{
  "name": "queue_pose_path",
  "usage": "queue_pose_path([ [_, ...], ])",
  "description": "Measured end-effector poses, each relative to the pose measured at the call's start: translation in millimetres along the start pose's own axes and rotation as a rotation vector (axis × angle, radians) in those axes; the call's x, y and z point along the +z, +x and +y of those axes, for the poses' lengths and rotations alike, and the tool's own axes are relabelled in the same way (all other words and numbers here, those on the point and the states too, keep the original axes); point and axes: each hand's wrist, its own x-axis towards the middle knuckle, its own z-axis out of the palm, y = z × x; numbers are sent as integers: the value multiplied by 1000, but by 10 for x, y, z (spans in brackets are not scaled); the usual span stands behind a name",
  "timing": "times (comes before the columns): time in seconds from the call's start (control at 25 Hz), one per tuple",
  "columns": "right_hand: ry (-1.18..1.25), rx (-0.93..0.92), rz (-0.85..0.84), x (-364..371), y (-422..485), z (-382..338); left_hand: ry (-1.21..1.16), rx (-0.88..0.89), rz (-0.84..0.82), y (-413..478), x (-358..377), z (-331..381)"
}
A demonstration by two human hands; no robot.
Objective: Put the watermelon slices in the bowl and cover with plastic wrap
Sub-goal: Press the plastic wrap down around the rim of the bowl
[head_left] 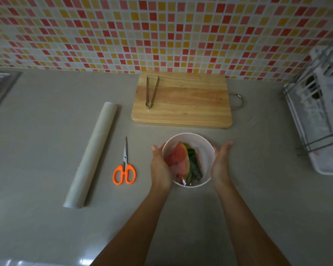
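Now we are pressing the left hand (160,166) and right hand (220,166) flat against the sides of the bowl (188,134), fingers straight, gripping nothing, probably sealing the wrap (204,152) down over the slices (178,160) lying inside; it is sitting on the tabletop (46,141) near the board (190,100).
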Motion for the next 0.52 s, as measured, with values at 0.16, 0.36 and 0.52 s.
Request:
queue_pose_path([
  [0.16, -271, -118, 74, -51, 33, 20, 65, 72, 110, -261, -68, -150],
  [0.36, -234, -307, 248, 171, -294, 8, 103, 99, -55, -2, 79, 175],
  [0.52, -528, -331, 372, 160, -357, 42, 224, 209, 55, 156, -175, 242],
])
